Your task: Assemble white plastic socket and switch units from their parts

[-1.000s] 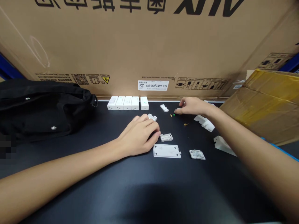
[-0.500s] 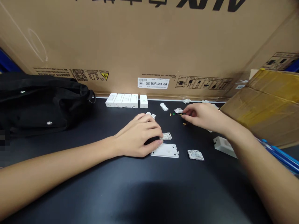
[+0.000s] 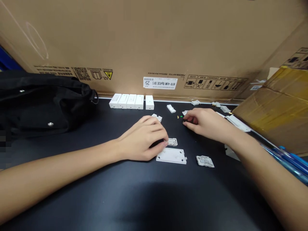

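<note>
The thumb and fingertips of my left hand [image 3: 146, 139] are closed on the end of a small white plastic part [image 3: 172, 141] with a moulded inside. Just in front of that hand lies a flat white cover plate [image 3: 171, 155] with holes near its ends. My right hand [image 3: 204, 123] is low over the table farther back, thumb and fingers curled toward each other. A tiny brass-coloured piece [image 3: 183, 122] shows at its thumb tip. Another white part [image 3: 184, 112] is partly hidden behind its fingers. A brass-coloured bit [image 3: 178, 117] and a green bit [image 3: 181, 116] lie beside it.
Several white switch-like boxes [image 3: 131, 101] stand in a row at the back. More white parts [image 3: 171, 108] lie around, one [image 3: 205, 161] at front right. A black bag [image 3: 43, 109] is at left, a taped carton [image 3: 281, 109] at right, and a large carton [image 3: 108, 38] behind.
My right hand has moved slightly left and nearer to me, over the small brass-coloured pieces. My left hand keeps its hold. The view has shifted slightly.
</note>
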Demonstrator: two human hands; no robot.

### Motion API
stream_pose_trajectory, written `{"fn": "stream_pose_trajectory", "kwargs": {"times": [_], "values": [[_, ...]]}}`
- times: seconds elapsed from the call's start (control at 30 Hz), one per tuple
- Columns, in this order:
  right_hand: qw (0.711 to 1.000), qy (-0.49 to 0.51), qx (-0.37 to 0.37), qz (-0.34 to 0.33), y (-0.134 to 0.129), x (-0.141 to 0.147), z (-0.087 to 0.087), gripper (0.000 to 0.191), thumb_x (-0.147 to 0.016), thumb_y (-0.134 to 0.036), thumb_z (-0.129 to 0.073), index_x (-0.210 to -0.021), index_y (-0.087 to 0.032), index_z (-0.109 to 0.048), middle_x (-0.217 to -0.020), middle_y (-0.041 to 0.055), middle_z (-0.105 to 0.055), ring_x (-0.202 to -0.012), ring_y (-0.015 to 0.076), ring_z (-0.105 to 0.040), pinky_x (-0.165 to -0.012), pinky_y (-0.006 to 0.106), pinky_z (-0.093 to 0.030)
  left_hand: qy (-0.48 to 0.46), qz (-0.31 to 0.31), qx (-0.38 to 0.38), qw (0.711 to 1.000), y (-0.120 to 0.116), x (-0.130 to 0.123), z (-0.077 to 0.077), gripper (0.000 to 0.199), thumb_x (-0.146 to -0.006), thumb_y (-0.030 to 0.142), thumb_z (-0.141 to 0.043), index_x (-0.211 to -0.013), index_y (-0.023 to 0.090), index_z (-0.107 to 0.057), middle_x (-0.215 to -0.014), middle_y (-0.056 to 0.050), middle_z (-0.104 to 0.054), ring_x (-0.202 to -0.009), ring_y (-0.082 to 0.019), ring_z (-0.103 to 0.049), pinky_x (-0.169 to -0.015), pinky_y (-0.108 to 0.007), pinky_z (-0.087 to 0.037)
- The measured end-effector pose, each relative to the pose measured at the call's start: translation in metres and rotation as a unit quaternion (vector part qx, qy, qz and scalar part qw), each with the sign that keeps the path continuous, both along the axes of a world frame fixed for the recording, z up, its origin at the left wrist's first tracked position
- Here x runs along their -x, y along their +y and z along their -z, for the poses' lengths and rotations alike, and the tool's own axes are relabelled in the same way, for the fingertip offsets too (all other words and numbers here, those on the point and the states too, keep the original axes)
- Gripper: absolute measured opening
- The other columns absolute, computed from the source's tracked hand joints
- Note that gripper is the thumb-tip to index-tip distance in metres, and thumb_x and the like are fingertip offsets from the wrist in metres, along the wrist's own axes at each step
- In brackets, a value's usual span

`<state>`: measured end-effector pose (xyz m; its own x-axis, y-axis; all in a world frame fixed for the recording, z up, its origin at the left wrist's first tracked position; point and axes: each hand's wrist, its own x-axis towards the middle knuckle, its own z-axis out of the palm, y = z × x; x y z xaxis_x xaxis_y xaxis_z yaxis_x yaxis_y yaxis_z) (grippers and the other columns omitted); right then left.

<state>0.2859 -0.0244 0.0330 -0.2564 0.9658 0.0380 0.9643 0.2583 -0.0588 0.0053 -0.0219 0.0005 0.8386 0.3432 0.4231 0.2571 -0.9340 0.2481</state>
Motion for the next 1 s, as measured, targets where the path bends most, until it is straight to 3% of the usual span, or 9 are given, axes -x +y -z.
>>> {"fn": "stream_pose_trajectory", "kwargs": {"times": [0.27, 0.4, 0.6, 0.7, 0.8, 1.0], "values": [[0.997, -0.046, -0.011, -0.06, -0.008, 0.009, 0.0, 0.016, -0.094, -0.021, -0.047, -0.082, -0.022, -0.058, -0.091, 0.0065, -0.068, -0.079, 0.0224, -0.062, -0.073, 0.035, -0.043, 0.001, -0.027, 0.013, 1.0, 0.0, 0.0, 0.001, 0.016, -0.103, 0.026, -0.053, -0.102, 0.021, -0.068, -0.103, -0.001, -0.075, -0.103, -0.02, -0.061, -0.107, -0.041, -0.039], [0.997, -0.057, -0.013, -0.053, -0.014, 0.016, -0.003, 0.016, -0.095, -0.02, -0.043, -0.081, -0.023, -0.05, -0.086, 0.005, -0.068, -0.069, 0.02, -0.058, -0.068, 0.034, -0.039, -0.005, -0.027, 0.017, 0.999, 0.0, 0.0, 0.001, 0.013, -0.101, 0.026, -0.055, -0.103, 0.021, -0.068, -0.104, -0.001, -0.076, -0.103, -0.021, -0.062, -0.107, -0.041, -0.04], [0.998, -0.034, 0.014, -0.05, -0.014, 0.011, -0.005, 0.013, -0.096, -0.031, -0.053, -0.094, -0.022, -0.063, -0.098, 0.0072, -0.072, -0.082, 0.023, -0.065, -0.072, 0.034, -0.044, -0.013, -0.029, 0.03, 0.999, 0.001, -0.001, 0.002, 0.009, -0.098, 0.026, -0.06, -0.101, 0.021, -0.067, -0.102, -0.001, -0.075, -0.103, -0.02, -0.061, -0.109, -0.041, -0.039], [0.997, -0.039, 0.016, -0.066, -0.013, 0.009, -0.002, 0.017, -0.096, -0.028, -0.049, -0.097, -0.022, -0.065, -0.102, 0.0086, -0.072, -0.087, 0.0242, -0.066, -0.076, 0.036, -0.046, -0.021, -0.034, 0.034, 0.999, 0.002, 0.0, 0.003, 0.009, -0.097, 0.027, -0.062, -0.102, 0.021, -0.066, -0.099, -0.001, -0.073, -0.101, -0.019, -0.061, -0.109, -0.04, -0.039], [0.996, -0.04, 0.014, -0.082, -0.013, 0.01, 0.0, 0.019, -0.096, -0.023, -0.045, -0.091, -0.022, -0.064, -0.098, 0.0082, -0.07, -0.083, 0.0229, -0.064, -0.073, 0.035, -0.045, -0.038, -0.033, 0.031, 0.998, 0.003, 0.001, 0.004, 0.009, -0.096, 0.027, -0.065, -0.103, 0.021, -0.065, -0.099, -0.001, -0.071, -0.1, -0.019, -0.061, -0.109, -0.04, -0.04], [0.997, -0.005, -0.015, -0.07, -0.016, 0.015, -0.005, 0.006, -0.084, -0.02, -0.055, -0.086, -0.023, -0.059, -0.086, 0.0052, -0.07, -0.072, 0.0209, -0.062, -0.065, 0.033, -0.042, -0.07, -0.027, 0.026, 0.997, 0.004, 0.001, 0.005, 0.011, -0.096, 0.025, -0.067, -0.105, 0.022, -0.062, -0.103, -0.001, -0.073, -0.1, -0.019, -0.063, -0.112, -0.041, -0.041]]}}
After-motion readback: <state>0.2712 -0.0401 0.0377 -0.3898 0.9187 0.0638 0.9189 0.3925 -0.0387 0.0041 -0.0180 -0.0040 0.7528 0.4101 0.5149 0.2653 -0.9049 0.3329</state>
